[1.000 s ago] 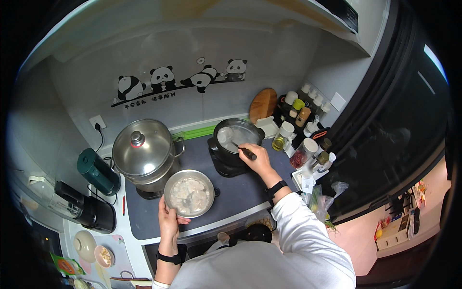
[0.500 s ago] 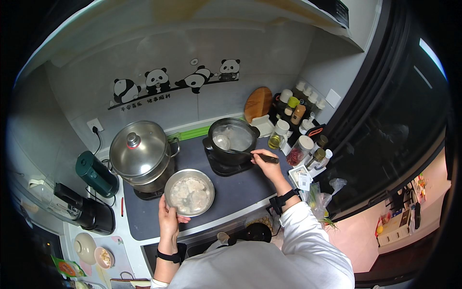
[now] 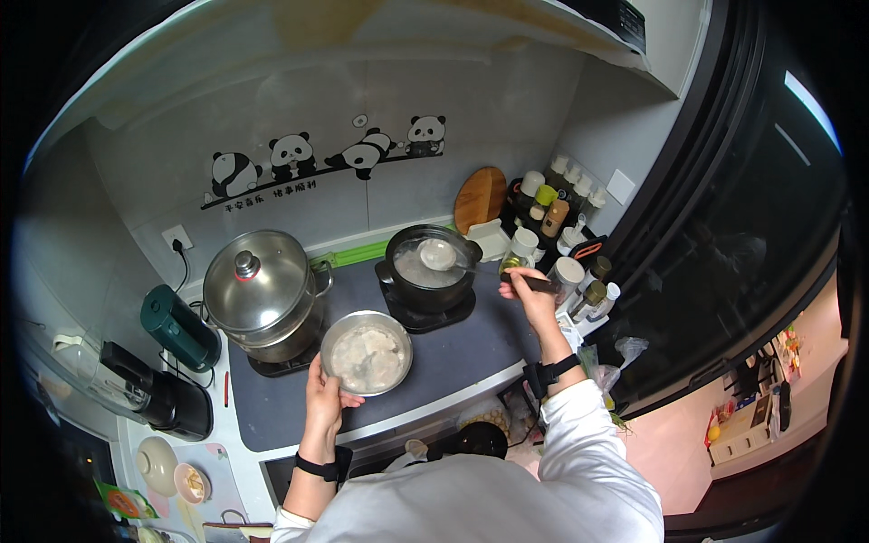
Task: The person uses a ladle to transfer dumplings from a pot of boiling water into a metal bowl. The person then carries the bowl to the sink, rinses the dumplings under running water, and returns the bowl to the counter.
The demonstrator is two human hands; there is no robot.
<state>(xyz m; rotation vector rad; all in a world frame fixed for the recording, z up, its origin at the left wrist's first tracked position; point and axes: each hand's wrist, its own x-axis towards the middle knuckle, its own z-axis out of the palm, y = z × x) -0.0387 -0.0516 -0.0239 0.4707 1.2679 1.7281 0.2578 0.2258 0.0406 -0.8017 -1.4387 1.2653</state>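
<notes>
My left hand (image 3: 326, 396) grips a round metal bowl (image 3: 408, 351) by its near-left edge and holds it over the dark counter mat. Pale, lumpy pieces in cloudy liquid (image 3: 369, 355) fill the bowl. My right hand (image 3: 529, 290) is closed round the dark handle of a ladle (image 3: 438, 255). The round ladle head sits inside the mouth of a black pot (image 3: 425, 297), just above or at the whitish liquid in it. This pot stands on a black burner (image 3: 433, 323) up and to the right of the bowl.
A lidded steel steamer pot (image 3: 272, 299) stands left of the bowl. Bottles and jars (image 3: 568, 276) crowd the right side beside my right hand. A wooden board (image 3: 480, 201) leans on the wall. A green kettle (image 3: 181, 328) and a black appliance (image 3: 172, 403) stand far left.
My right hand has moved right and slightly up, drawing the ladle head to the right in the pot. The bowl in my left hand has shifted slightly right and up.
</notes>
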